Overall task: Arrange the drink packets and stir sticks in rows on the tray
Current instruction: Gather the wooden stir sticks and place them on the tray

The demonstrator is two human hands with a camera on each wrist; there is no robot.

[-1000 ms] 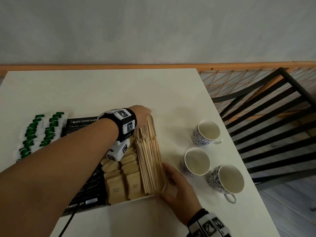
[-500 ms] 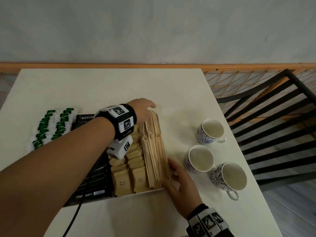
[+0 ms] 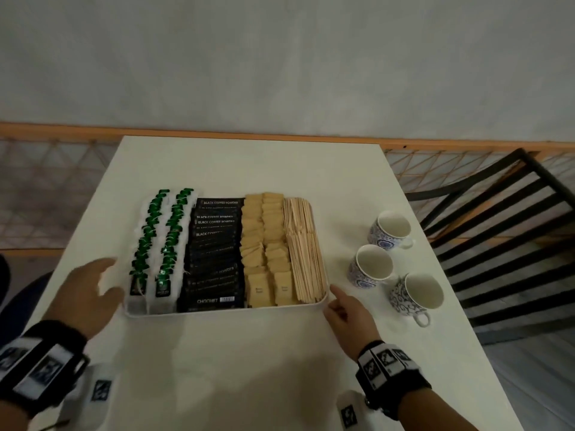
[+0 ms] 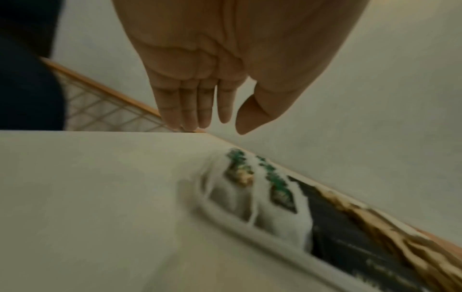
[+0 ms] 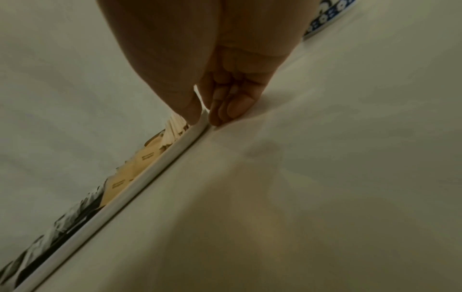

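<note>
1. R hand (image 3: pixel 343 309) at near right corner of white rectangular plastic tray (image 3: pixel 217 312); thumb and fingertips (image 5: pixel 220 116) pinch its rim.
2. L hand (image 3: pixel 84 293) just beside tray's left edge, fingers (image 4: pixel 186 102) straight and together, holding nothing; touching the rim or not, can't tell.
3. Tray sits on white table (image 3: pixel 249 368), filled in rows, L to R: white-and-green sachets (image 3: pixel 158 244), black coffee sticks (image 3: pixel 214 244), tan paper sachets (image 3: pixel 267 244), pale wooden stir sticks (image 3: pixel 303 244).
4. Three blue-patterned white ceramic cups (image 3: pixel 373 262) stand right of tray, apart from it.
</note>
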